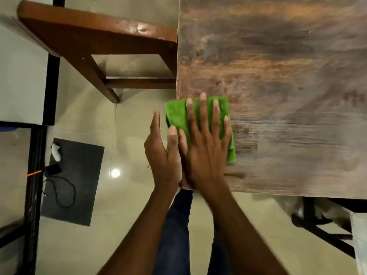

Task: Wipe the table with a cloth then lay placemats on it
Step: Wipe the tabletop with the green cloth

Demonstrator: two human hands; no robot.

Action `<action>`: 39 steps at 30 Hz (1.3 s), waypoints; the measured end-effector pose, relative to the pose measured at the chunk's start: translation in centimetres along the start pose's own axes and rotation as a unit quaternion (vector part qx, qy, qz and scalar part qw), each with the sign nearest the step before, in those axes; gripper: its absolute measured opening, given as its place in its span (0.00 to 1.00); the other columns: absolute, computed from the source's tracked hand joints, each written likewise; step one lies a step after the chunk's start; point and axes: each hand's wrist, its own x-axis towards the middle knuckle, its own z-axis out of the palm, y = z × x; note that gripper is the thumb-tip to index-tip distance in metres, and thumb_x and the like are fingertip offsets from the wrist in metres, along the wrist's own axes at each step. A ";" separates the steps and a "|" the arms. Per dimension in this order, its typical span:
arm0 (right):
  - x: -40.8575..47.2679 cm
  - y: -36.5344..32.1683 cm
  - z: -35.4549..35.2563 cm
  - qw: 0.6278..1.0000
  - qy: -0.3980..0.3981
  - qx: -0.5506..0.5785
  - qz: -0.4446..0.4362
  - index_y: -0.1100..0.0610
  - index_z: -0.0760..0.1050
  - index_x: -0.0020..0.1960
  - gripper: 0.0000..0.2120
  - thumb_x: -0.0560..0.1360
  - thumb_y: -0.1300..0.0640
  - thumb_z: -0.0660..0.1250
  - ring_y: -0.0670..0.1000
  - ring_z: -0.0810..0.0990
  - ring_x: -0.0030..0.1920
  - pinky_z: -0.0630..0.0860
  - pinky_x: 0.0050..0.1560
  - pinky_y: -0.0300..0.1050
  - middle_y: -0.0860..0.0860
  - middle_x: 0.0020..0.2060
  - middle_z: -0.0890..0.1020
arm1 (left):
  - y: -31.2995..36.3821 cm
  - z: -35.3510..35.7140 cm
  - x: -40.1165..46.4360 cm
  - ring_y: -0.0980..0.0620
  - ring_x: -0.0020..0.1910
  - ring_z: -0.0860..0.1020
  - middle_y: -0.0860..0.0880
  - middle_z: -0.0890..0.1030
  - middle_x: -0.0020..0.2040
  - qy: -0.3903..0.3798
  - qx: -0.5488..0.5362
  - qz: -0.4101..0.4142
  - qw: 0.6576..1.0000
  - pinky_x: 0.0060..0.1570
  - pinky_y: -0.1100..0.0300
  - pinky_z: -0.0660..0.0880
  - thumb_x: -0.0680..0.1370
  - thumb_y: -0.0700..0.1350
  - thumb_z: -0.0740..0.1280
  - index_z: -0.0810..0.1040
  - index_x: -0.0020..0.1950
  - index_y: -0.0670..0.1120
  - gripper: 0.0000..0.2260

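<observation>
Your two hands are closest, down low by the near left corner of the tabletop (278, 76). Your right hand (206, 147) lies flat on the green cloth (178, 116), fingers (203, 108) straight and spread wide, pressing it down. Your left hand (164, 155) stands on its edge just past the side of the tabletop, fingers straight and together, touching the cloth's left side (it may be there to catch crumbs, but I cannot tell). The cloth hangs a little over that edge, under your right palm and fingers. You look to be in the wiping step. No placemats show yet. Next, you likely need to keep the cloth flat and push it across the rest of the wood.
</observation>
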 end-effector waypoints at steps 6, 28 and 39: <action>19.0 1.7 -0.7 0.999 0.039 -0.006 0.002 0.49 0.47 0.89 0.33 0.87 0.38 0.43 0.62 0.46 0.88 0.40 0.84 0.63 0.57 0.88 0.49 | 0.4 1.8 5.0 0.59 0.78 0.70 0.47 0.72 0.80 0.057 -0.034 0.047 0.997 0.77 0.47 0.70 0.88 0.47 0.58 0.67 0.82 0.39 0.23; 15.9 0.6 -0.4 0.999 0.019 -0.010 -0.024 0.50 0.46 0.89 0.33 0.87 0.41 0.46 0.58 0.45 0.88 0.43 0.86 0.63 0.55 0.88 0.47 | 1.8 1.8 2.7 0.54 0.79 0.70 0.47 0.73 0.80 0.068 -0.019 0.049 0.996 0.77 0.42 0.70 0.88 0.49 0.59 0.68 0.82 0.40 0.24; -9.2 3.6 -0.1 0.995 -0.055 -0.002 -0.079 0.50 0.50 0.89 0.33 0.87 0.41 0.53 0.55 0.52 0.88 0.59 0.82 0.60 0.50 0.88 0.51 | 2.9 1.7 4.1 0.52 0.81 0.67 0.46 0.68 0.83 0.003 0.033 0.083 0.996 0.78 0.40 0.68 0.89 0.48 0.55 0.61 0.85 0.41 0.25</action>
